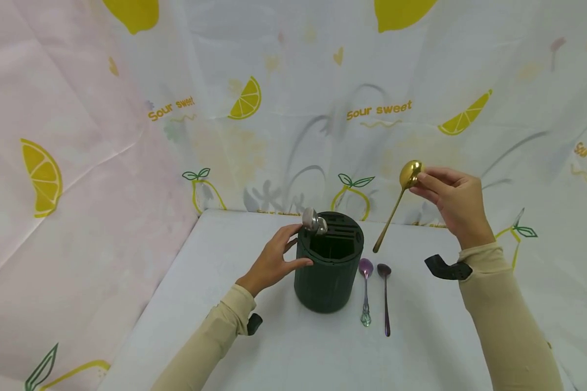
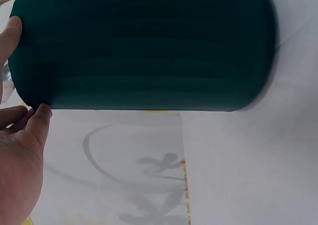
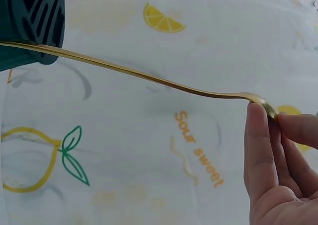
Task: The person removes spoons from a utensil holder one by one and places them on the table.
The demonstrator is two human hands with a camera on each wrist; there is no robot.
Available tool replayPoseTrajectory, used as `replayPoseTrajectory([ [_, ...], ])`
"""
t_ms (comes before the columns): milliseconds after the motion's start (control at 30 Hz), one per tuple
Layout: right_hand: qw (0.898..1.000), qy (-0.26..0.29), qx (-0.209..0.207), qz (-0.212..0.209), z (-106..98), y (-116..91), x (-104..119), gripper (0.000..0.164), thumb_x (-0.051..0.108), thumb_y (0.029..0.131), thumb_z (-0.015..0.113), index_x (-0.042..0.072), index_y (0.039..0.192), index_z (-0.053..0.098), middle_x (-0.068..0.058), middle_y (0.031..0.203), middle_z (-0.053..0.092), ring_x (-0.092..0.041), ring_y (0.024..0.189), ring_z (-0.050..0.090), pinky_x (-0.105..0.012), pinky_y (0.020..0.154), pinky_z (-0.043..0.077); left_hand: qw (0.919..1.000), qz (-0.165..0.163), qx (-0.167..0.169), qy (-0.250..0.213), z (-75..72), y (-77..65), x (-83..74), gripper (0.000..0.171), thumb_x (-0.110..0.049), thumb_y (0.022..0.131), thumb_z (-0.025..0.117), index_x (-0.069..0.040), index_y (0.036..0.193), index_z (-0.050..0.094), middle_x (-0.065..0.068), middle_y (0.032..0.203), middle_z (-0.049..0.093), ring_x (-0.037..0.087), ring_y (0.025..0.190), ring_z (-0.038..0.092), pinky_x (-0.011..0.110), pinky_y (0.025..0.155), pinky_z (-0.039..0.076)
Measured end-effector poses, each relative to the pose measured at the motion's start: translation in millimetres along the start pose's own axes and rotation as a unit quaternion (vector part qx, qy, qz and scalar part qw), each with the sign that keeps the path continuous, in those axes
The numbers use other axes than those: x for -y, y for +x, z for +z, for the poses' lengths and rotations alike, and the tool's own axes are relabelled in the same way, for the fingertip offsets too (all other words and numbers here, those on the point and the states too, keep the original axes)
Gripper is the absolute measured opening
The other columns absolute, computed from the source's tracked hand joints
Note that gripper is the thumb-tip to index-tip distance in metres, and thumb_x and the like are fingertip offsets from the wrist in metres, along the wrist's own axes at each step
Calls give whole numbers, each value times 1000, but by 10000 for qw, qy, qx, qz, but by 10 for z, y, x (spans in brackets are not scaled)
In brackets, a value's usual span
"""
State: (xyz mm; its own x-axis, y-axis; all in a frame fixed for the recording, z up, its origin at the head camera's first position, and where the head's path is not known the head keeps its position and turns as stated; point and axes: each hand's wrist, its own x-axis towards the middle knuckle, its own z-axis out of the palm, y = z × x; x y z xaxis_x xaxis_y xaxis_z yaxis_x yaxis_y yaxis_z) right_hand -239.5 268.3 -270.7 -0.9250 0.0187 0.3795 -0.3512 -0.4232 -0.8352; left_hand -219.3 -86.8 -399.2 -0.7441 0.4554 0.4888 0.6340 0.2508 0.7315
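Note:
In the head view my right hand [image 1: 457,201] pinches a gold spoon [image 1: 395,214] by its bowl, the handle slanting down to the left. The right wrist view shows thumb and fingers on the bowl of this spoon [image 3: 149,77], its handle reaching across the holder's edge in that picture. My left hand [image 1: 273,260] grips the upper side of a dark green utensil holder [image 1: 325,285], thumb at the front. From the left wrist, the holder's smooth wall [image 2: 144,51] fills the upper view. Silver spoons [image 1: 311,219] stick up from the holder's slotted top, handles hidden inside.
Right of the holder, a purple spoon [image 1: 366,290] with an ornate greenish handle end lies on the white table [image 1: 293,353]. Beside it lies a dark, slim spoon [image 1: 386,298]. A lemon-printed cloth [image 1: 283,141] hangs behind the table and on its sides.

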Motion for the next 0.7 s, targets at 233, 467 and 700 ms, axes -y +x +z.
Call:
replayPoseTrajectory([
  [233,9982,-83,-138,579,-322,-61,-187,14,-16,89,60,-15,99,69,-17,96,71,-27,85,72,-36,79,61,10000,6,27,42,41,-18,226,85,-11,78,83,0,147,35,17,144,40,29,135,40,39,108,43],
  [467,9902,-381,-22,1341,-675,-124,-416,15,-14,91,58,-8,94,72,-14,92,71,-23,82,72,-31,79,60,9999,-23,77,136,58,-9,393,86,-23,79,82,-10,149,34,4,146,38,16,136,38,29,108,42],
  [700,9772,-461,-247,2057,-1028,-251,-636,16,-9,93,58,-3,91,73,-11,92,72,-21,84,72,-30,80,60,9999,-16,57,140,56,4,385,86,-22,79,82,-10,149,34,3,146,39,14,136,38,26,108,41],
])
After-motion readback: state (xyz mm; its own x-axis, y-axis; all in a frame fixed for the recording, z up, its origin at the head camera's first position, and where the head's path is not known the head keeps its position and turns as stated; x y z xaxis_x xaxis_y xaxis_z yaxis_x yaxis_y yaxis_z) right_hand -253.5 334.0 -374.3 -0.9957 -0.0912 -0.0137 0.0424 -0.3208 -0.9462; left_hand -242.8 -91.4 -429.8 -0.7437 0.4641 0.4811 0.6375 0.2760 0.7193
